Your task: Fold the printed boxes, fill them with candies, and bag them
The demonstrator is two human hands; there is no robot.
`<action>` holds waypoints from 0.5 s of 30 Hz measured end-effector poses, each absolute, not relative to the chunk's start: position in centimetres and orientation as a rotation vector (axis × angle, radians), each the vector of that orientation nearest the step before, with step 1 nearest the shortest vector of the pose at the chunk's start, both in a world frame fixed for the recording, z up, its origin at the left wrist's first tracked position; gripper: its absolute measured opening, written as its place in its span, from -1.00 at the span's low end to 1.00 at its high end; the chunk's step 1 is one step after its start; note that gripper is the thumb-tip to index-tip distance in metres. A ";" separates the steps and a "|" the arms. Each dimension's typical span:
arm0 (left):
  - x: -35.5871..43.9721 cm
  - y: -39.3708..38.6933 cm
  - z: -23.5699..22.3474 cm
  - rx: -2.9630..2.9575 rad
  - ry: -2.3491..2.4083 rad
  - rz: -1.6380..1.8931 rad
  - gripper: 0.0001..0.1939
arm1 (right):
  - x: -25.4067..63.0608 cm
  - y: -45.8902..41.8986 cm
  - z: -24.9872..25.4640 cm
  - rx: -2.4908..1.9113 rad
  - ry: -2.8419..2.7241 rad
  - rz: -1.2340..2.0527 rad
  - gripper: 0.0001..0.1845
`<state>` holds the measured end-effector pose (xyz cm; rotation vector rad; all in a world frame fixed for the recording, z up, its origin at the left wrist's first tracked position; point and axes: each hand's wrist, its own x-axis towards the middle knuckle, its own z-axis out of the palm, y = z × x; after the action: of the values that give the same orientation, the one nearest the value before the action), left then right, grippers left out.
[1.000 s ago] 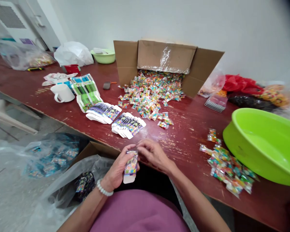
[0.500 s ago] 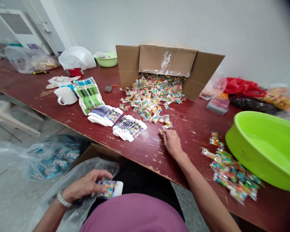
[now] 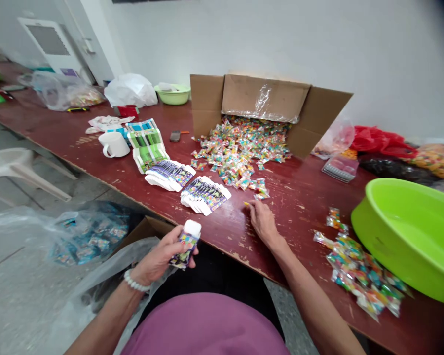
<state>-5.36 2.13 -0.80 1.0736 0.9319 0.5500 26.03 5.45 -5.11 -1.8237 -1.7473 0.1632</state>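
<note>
My left hand (image 3: 159,259) is closed round a small colourful printed carton (image 3: 187,242), held upright just below the table's front edge. My right hand (image 3: 261,221) rests on the red-brown table (image 3: 296,197), fingers curled at a loose candy packet (image 3: 248,203) at the near end of the spilled candy pile (image 3: 240,153). Whether those fingers grip the packet is hidden. Two fanned stacks of flat purple cartons (image 3: 205,195) lie just left of that hand.
A tipped cardboard box (image 3: 270,98) spills the candy. A green basin (image 3: 410,231) stands at the right, with a smaller heap of candy packets (image 3: 358,271) beside it. A white mug (image 3: 114,144), green-striped flat cartons (image 3: 146,143) and bags lie further left. An open bag-lined box (image 3: 133,256) sits below the table.
My left hand went down to the bag-lined box with a carton, then rose again holding a carton upright. My right hand left the carton and reached out to the candy at the pile's edge.
</note>
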 end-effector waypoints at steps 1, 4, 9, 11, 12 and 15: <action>-4.5 2.1 -0.7 1.086 0.938 0.553 -0.70 | 25.5 5.0 -4.6 -1.808 -1.713 0.202 -0.68; -2.3 1.8 -0.3 1.146 0.989 0.530 -0.73 | 23.3 3.2 -2.4 -1.588 -1.660 0.511 -0.66; -0.8 1.2 -0.1 1.296 0.991 0.449 -0.80 | 19.9 1.0 0.6 -1.212 -1.911 0.743 -0.78; -0.6 1.1 -0.1 1.349 0.978 0.399 -0.81 | 19.4 0.8 0.9 -1.187 -1.973 0.654 -0.81; -0.6 1.0 -0.1 1.364 0.969 0.387 -0.80 | 19.4 0.9 0.9 -1.185 -1.965 0.648 -0.86; -0.7 1.1 -0.1 1.375 0.946 0.373 -0.78 | 20.1 1.1 1.0 -1.184 -1.904 0.804 -0.87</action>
<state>-0.66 1.14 -0.13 1.3750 0.9461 0.3730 20.08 1.14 1.03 -1.1840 -1.9041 0.8042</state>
